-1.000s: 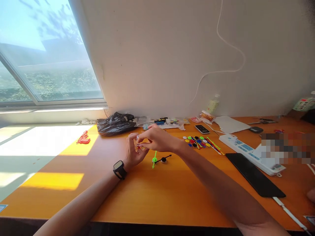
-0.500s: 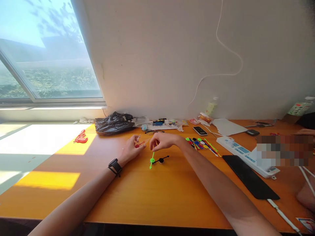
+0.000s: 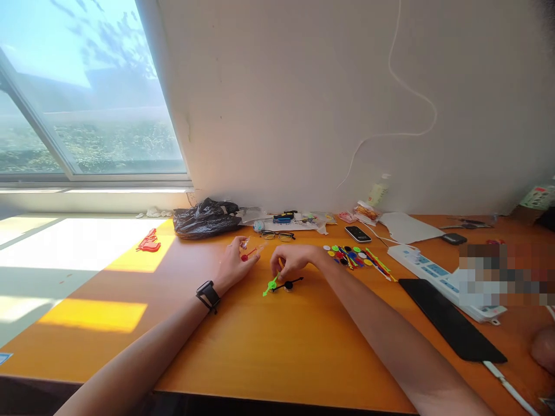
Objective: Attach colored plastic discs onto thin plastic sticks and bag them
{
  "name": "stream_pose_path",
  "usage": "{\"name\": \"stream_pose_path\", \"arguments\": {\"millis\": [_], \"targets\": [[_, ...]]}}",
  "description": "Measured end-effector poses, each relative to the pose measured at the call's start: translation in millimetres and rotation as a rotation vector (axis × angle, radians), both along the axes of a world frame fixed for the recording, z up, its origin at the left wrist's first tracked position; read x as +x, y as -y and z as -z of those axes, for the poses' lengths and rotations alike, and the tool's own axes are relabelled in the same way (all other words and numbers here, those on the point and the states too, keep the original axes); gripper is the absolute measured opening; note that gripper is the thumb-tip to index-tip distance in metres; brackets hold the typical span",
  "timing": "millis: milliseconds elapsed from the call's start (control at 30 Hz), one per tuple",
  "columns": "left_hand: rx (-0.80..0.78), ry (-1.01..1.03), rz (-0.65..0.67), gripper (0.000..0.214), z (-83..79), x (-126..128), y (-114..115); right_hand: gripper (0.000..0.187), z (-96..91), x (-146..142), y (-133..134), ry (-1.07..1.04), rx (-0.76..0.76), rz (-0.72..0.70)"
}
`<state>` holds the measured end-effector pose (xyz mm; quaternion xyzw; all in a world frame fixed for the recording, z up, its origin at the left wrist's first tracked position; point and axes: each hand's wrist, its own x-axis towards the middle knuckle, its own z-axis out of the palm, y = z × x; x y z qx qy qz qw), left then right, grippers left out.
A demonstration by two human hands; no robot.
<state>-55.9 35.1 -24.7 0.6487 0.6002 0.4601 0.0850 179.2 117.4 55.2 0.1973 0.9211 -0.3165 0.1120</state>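
My right hand is closed, its fingertips pinching the upper end of a bright green spinner arrow. The arrow slants over the table, round hub in its middle. Just beside it, a black spinner arrow with a round hub lies close to the green one; whether they touch I cannot tell. My left hand rests on the table, fingers curled around a red arrow-shaped piece and some clear plastic. How firmly it grips is unclear.
Several coloured discs and arrows lie to the right. Behind are eyeglasses, a black plastic bag and a small black device. A power strip and a black phone-like slab sit right. A red plastic piece lies left.
The green arrow has turned clockwise, its upper end tilting further right, and my right hand has moved lower and right with it. The view has shifted slightly; my left hand stays put.
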Motion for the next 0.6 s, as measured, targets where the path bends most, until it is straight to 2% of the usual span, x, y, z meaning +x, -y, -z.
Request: {"name": "stream_pose_path", "arguments": {"millis": [133, 267, 367, 467, 600], "targets": [[-0.035, -0.028, -0.023, 0.052, 0.9, 0.0, 0.3, 0.035, -4.7, -1.5, 4.8, -0.055, -0.012, 0.031], [0.034, -0.037, -0.006, 0.058, 2.4, 0.4, -0.9, 0.031, -29.2, 7.4, 12.3, -0.324, -0.133, 0.053], [0.084, -0.036, 0.033, 0.056, 1.0, 2.8, 0.7, 0.031, -48.5, 20.6, 12.9, -0.506, -0.162, 0.188], [0.125, -0.060, 0.060, 0.050, -4.4, 7.5, 5.4, 0.032, -55.3, 29.1, 7.2, -0.623, -0.092, 0.360], [0.168, -0.073, 0.085, 0.051, -14.7, 14.3, 14.1, 0.032, -47.6, 20.5, 4.1, -0.689, 0.054, 0.483]]}}
